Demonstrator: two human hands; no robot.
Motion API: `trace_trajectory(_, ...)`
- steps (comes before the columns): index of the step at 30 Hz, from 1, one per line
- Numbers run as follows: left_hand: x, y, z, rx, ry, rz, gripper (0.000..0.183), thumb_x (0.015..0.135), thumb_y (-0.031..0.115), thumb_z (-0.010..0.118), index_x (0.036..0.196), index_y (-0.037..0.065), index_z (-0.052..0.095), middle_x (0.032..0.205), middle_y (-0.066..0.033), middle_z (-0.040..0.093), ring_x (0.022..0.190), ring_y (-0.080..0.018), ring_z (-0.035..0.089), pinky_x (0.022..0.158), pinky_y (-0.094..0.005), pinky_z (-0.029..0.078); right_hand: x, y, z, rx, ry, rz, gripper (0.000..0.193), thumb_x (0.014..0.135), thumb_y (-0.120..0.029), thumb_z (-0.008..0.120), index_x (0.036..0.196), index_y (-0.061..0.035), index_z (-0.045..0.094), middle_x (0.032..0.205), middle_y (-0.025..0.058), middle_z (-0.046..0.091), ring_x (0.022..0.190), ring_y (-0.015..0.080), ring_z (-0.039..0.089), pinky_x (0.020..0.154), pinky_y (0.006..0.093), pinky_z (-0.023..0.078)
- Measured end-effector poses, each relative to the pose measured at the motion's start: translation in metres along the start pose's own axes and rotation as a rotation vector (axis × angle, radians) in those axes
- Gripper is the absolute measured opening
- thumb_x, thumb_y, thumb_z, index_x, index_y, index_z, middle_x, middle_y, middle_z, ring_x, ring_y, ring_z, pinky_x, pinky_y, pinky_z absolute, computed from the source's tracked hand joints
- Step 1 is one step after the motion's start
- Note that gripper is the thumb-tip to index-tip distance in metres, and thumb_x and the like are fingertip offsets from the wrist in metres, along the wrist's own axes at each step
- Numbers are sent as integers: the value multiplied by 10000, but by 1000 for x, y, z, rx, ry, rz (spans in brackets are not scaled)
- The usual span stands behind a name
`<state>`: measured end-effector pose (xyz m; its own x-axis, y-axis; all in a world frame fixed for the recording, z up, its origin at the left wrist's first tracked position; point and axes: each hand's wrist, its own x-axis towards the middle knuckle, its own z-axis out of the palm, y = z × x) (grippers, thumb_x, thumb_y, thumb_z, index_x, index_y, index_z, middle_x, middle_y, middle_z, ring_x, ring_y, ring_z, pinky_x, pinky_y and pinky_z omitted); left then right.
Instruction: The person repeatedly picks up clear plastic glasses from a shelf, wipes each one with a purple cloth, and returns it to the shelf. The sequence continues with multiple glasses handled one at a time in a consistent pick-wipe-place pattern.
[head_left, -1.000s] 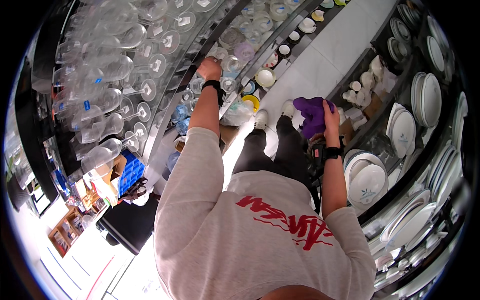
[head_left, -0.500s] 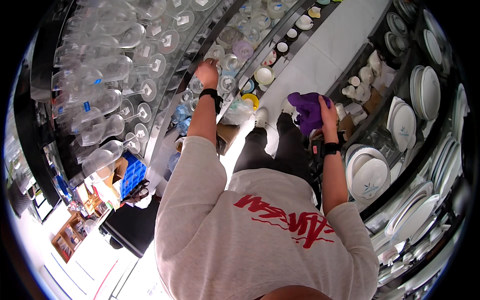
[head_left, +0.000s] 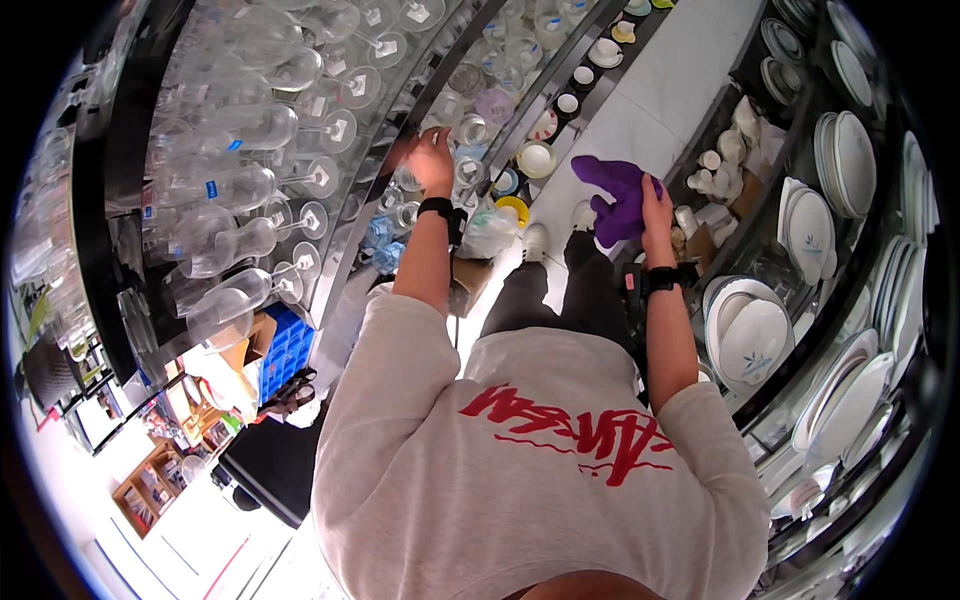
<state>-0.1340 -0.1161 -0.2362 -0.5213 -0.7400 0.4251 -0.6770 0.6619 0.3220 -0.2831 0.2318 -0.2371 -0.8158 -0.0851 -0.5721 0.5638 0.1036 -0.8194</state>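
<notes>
A purple cloth (head_left: 620,200) hangs bunched from my right hand (head_left: 656,215), which is closed round its right side, above the aisle floor. My left hand (head_left: 430,165) is at the edge of the glass shelf on the left, fingers partly bent and apart, with nothing visible in them. Whether its fingertips touch the shelf edge I cannot tell. Just beyond that hand, on a lower shelf, stand small clear glasses (head_left: 472,130) and a pale purple glass (head_left: 494,105). Stemmed wine glasses (head_left: 255,187) fill the upper shelf to its left, several with tags on their bases.
Cups on saucers and a yellow bowl (head_left: 512,210) line the low shelf along the aisle. White plates (head_left: 748,338) stand in stacks on the right-hand racks, close to my right arm. White ceramic pieces (head_left: 722,175) sit low on the right. A blue crate (head_left: 287,350) is at the left.
The view has shifted, so the shelves sit further right. My left hand has drawn back slightly from the small glasses, its fingers now more visible. The purple cloth hangs in a different shape.
</notes>
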Motion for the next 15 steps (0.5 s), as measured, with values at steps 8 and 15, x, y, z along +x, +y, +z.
trace_trajectory(8, -14, 28, -9, -230, -70, -53, 169, 725, 261, 742, 817, 120, 734, 871, -149, 640, 905, -343, 571, 822, -430, 427, -17, -26, -5, 280, -37, -4, 359, 900, -299, 644, 1100, -2, 617, 1026, 55, 641, 890, 133, 592, 798, 279, 474)
trace_trajectory(15, -17, 92, -33, -519, -85, 40, 206, 707, 254, 776, 801, 77, 729, 859, -139, 674, 856, -325, 611, 768, -403, 469, -38, -83, -21, 472, -183, -105, 352, 907, -265, 637, 1128, 7, 593, 1028, 66, 645, 904, 143, 608, 801, 285, 480)
